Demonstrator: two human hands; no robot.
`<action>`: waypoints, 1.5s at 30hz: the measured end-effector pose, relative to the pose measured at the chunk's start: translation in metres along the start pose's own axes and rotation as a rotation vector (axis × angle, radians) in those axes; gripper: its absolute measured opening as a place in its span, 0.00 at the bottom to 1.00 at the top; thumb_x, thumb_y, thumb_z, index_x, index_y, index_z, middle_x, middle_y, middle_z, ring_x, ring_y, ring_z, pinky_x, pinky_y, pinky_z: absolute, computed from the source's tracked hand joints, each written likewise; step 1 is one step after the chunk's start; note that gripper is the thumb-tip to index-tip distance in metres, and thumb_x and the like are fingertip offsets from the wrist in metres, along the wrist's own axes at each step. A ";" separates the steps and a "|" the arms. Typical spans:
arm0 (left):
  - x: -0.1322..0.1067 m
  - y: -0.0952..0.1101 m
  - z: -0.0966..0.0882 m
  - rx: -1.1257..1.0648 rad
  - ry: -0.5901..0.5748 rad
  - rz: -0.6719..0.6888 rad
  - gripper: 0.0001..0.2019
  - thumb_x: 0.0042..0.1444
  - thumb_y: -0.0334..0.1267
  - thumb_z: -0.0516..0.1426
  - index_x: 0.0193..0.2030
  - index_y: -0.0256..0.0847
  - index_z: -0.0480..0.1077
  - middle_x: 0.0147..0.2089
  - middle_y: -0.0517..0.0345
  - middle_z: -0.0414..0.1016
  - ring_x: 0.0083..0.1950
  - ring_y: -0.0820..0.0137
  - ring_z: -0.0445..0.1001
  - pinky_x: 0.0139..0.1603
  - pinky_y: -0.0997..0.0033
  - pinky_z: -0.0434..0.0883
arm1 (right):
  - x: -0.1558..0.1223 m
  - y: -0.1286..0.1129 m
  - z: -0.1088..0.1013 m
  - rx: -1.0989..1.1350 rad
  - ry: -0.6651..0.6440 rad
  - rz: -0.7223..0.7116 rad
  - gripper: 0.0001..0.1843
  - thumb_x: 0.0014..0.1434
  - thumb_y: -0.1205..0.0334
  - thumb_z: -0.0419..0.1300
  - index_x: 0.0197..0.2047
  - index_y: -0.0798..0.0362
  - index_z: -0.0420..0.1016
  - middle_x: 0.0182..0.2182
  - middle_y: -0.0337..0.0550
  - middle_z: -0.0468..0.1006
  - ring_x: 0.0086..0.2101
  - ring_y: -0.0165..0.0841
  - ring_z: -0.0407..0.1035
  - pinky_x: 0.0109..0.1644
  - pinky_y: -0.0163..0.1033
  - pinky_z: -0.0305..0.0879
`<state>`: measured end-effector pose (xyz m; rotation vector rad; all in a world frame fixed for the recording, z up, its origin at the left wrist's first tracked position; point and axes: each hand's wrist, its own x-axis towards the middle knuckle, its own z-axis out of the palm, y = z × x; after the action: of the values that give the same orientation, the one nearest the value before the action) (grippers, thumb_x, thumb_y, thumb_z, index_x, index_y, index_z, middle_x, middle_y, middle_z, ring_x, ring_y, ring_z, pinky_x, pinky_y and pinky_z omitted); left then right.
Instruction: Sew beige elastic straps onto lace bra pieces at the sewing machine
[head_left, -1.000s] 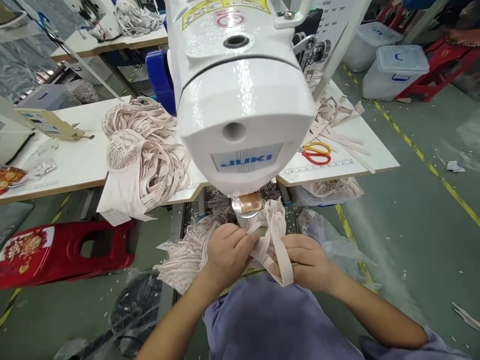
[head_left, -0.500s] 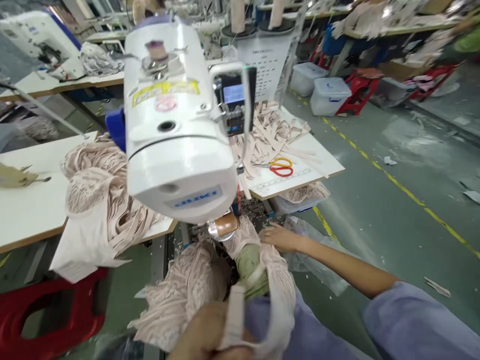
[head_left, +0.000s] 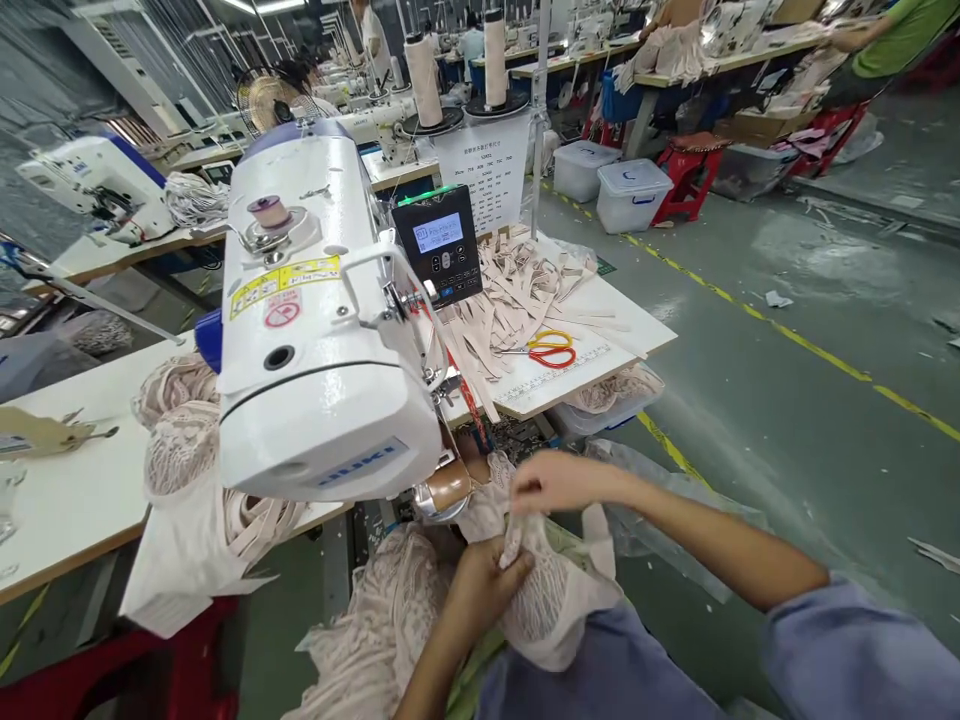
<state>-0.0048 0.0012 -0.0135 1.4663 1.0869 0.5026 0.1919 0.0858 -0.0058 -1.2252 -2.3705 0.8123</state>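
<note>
A beige lace bra (head_left: 551, 605) lies over my lap, just in front of the sewing machine (head_left: 330, 400). My left hand (head_left: 480, 590) is closed on its edge, thumb on top. Above it, the curled fingers of my right hand (head_left: 559, 482) pinch the same edge. Part of the bra reaches up toward the machine's rounded metal arm (head_left: 446, 490); the needle area is mostly hidden by the machine head. A heap of similar lace pieces (head_left: 382, 620) hangs to the left of my left hand.
Beyond the machine, red-and-yellow scissors (head_left: 551, 350) lie beside a pile of beige strips (head_left: 517, 285) on the white table (head_left: 630, 320). More lace pieces (head_left: 184, 450) hang over the left table's edge. A red stool (head_left: 187, 665) stands at lower left.
My left hand has come up from the lap to the bra's edge, close to my right hand. My right hand has lifted slightly, and the view has shifted.
</note>
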 end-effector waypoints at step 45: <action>-0.047 0.034 -0.012 0.145 0.453 0.086 0.17 0.61 0.41 0.52 0.22 0.40 0.59 0.21 0.66 0.57 0.24 0.75 0.58 0.25 0.75 0.54 | -0.019 -0.069 0.036 1.519 -0.078 0.613 0.25 0.39 0.45 0.77 0.32 0.55 0.80 0.21 0.33 0.68 0.22 0.23 0.59 0.25 0.28 0.58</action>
<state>-0.0252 -0.0281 0.0333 1.5719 1.4414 0.8603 0.1397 0.0268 0.0092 -1.0458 -0.7005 2.1849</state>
